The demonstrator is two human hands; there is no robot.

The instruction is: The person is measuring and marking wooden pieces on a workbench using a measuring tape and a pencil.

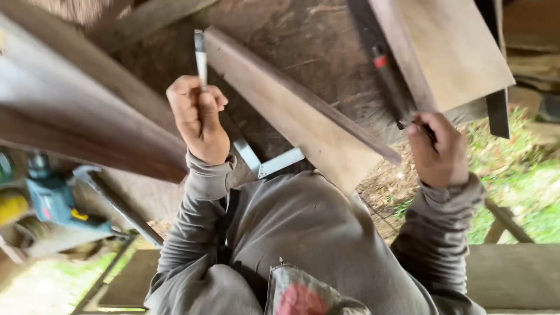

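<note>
Two hands: left hand [197, 119] grips one square [256, 157].

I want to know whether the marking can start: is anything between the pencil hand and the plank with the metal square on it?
Nothing visible. The right hand holds a dark pencil beside the plank; only open ground lies between. The left hand presses the metal square against the plank.
</note>
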